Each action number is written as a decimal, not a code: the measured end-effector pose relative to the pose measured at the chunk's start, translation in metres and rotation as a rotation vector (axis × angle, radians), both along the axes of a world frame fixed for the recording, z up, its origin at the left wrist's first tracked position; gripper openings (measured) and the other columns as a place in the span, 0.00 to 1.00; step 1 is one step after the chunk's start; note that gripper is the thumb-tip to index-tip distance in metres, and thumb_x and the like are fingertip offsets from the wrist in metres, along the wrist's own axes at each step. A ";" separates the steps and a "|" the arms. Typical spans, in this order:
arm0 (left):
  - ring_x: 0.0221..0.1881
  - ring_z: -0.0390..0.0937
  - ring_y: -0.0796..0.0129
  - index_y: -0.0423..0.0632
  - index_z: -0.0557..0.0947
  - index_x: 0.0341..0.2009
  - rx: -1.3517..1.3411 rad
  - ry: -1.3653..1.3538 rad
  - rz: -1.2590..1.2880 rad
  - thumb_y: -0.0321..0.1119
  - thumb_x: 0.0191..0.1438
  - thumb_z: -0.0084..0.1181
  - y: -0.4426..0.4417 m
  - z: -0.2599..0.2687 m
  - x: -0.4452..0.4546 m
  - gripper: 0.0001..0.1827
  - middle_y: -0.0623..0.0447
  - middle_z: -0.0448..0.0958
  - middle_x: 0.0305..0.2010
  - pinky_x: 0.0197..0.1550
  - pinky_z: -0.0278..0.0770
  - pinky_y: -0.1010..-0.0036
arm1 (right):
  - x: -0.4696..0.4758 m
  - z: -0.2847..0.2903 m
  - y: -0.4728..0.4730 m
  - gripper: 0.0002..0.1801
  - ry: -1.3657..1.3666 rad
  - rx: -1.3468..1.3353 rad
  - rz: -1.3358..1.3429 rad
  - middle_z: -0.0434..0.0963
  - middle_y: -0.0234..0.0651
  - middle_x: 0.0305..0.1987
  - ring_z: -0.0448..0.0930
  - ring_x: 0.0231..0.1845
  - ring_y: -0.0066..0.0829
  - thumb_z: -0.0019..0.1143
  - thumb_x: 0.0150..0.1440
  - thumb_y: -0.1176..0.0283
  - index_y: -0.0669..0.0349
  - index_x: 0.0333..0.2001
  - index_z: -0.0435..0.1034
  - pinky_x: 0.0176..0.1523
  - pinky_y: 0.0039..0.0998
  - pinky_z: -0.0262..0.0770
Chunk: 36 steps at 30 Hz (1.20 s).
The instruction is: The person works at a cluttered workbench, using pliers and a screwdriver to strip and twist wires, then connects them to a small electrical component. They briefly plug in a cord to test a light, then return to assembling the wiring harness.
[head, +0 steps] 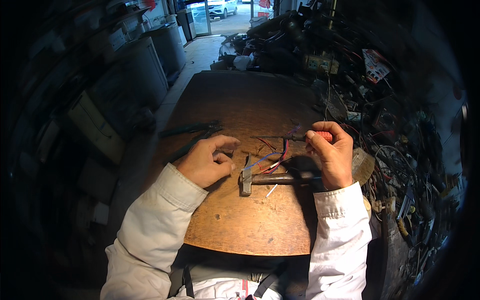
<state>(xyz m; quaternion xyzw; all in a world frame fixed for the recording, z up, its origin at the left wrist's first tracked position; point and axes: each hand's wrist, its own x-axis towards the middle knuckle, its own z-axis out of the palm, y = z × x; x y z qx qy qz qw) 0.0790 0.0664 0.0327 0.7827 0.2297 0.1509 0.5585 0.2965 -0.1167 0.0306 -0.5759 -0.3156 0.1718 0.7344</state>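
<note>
My right hand grips the red textured handle of a slim screwdriver-like tool, its thin dark shaft pointing left above the wooden table. My left hand is held near the tool's tip, with thumb and forefinger apart and nothing visible between them. Below and between the hands lies a hammer, its dark handle running right under my right hand. Loose red, blue and black wires lie behind the hammer, and the blue wire's end crosses its head. A short white stick rests in front of the handle.
Dark-handled pliers or cutters lie at the table's left edge, partly behind my left hand. A dense heap of cables and parts crowds the right side. Cabinets line the left. Beyond the table, a tiled floor leads to a glass door.
</note>
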 end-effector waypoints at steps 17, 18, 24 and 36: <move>0.35 0.80 0.74 0.39 0.82 0.48 0.020 -0.246 -0.093 0.22 0.53 0.69 0.000 -0.008 -0.004 0.17 0.51 0.81 0.39 0.38 0.81 0.79 | 0.006 -0.001 -0.001 0.12 0.006 0.001 -0.098 0.81 0.35 0.31 0.79 0.26 0.20 0.65 0.58 0.76 0.70 0.44 0.74 0.30 0.21 0.75; 0.39 0.80 0.73 0.38 0.80 0.52 0.008 -0.193 -0.143 0.21 0.51 0.69 -0.003 -0.002 -0.004 0.23 0.50 0.80 0.43 0.41 0.82 0.78 | 0.006 0.000 -0.002 0.12 0.014 -0.003 -0.108 0.81 0.35 0.31 0.79 0.26 0.20 0.66 0.58 0.76 0.70 0.44 0.74 0.30 0.21 0.75; 0.34 0.81 0.72 0.37 0.82 0.47 -0.011 -0.385 -0.223 0.22 0.52 0.70 -0.001 -0.008 -0.003 0.17 0.50 0.81 0.38 0.39 0.84 0.75 | 0.005 0.002 -0.003 0.11 0.023 -0.016 -0.127 0.80 0.35 0.30 0.79 0.26 0.21 0.64 0.59 0.76 0.69 0.44 0.74 0.31 0.22 0.76; 0.32 0.82 0.73 0.42 0.83 0.44 -0.163 -0.472 0.172 0.31 0.62 0.63 0.024 -0.017 0.001 0.08 0.51 0.83 0.36 0.34 0.82 0.76 | 0.005 0.000 -0.002 0.10 -0.005 -0.037 -0.181 0.80 0.34 0.31 0.79 0.27 0.21 0.64 0.60 0.75 0.68 0.44 0.75 0.32 0.23 0.78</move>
